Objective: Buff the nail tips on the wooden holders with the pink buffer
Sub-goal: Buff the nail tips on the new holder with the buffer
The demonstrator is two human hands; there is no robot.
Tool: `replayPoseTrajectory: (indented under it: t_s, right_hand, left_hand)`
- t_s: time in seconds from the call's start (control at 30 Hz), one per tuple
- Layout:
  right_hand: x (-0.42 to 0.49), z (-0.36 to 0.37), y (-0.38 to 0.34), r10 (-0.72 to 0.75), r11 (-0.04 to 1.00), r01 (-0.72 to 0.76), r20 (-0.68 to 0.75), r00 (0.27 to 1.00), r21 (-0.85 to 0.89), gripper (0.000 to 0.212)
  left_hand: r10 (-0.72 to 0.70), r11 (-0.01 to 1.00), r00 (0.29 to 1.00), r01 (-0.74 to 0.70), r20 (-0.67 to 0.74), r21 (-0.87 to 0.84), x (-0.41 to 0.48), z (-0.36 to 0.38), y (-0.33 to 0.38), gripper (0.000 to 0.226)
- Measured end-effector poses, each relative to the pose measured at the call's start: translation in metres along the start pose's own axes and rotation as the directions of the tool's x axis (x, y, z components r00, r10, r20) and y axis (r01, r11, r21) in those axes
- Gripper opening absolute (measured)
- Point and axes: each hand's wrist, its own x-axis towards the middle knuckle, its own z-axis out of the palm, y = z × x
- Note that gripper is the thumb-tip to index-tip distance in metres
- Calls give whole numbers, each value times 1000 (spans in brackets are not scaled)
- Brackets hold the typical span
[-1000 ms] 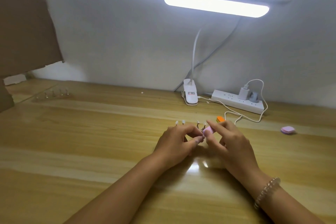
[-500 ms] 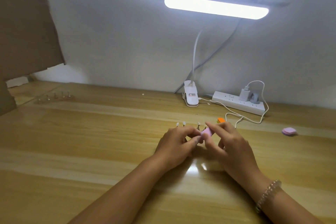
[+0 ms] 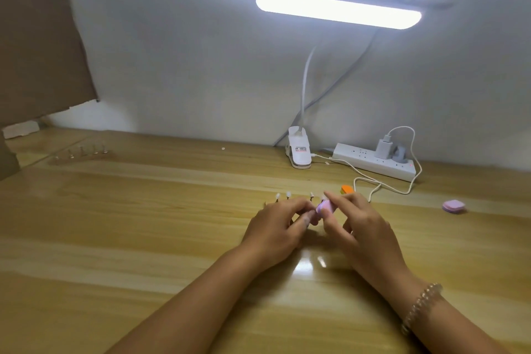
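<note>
A small pink buffer (image 3: 325, 206) is pinched in my right hand (image 3: 356, 227), index finger on top and thumb below. My left hand (image 3: 275, 227) has its fingers curled round the near wooden holder, which it mostly hides. White nail tips (image 3: 283, 196) on thin stems stick up just behind my left fingers. The buffer lies against the rightmost stems, between both hands. A second wooden holder with nail tips (image 3: 82, 152) lies far left at the back.
An orange block (image 3: 347, 189) sits just behind my right hand. A pink pad (image 3: 453, 206) lies at right. A lamp clamp (image 3: 298, 152), power strip (image 3: 373, 162) and white cable (image 3: 370, 181) line the back. Cardboard (image 3: 37, 46) stands at left.
The hands stay in the same spot. My right hand with the buffer has shifted slightly over the nail tips; the view has tilted a little.
</note>
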Motion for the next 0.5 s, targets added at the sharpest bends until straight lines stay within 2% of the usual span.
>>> replayPoseTrajectory:
  t_s: [0.13, 0.27, 0.37, 0.4, 0.5]
  right_hand:
    - [-7, 1, -5, -130, 991, 131, 42, 991, -19, 42]
    - [-1, -1, -1, -24, 1000, 24, -1, 1000, -10, 44]
    - [-7, 0, -7, -159, 986, 160, 34, 987, -48, 44]
    - [-8, 0, -6, -162, 986, 164, 44, 986, -43, 45]
    - [-2, -1, -1, -26, 1000, 26, -1, 1000, -12, 42]
  left_hand:
    - [-15, 999, 1000, 14, -20, -50, 1, -1, 0, 23]
    - [-9, 1000, 1000, 8, -25, -26, 2, 1, -3, 13]
    - [-9, 1000, 1000, 8, -26, -15, 1, 1, -3, 19]
    - [-10, 1000, 1000, 10, -29, -17, 2, 1, -3, 19]
    - [3, 1000, 1000, -3, -29, -27, 3, 1, -5, 14]
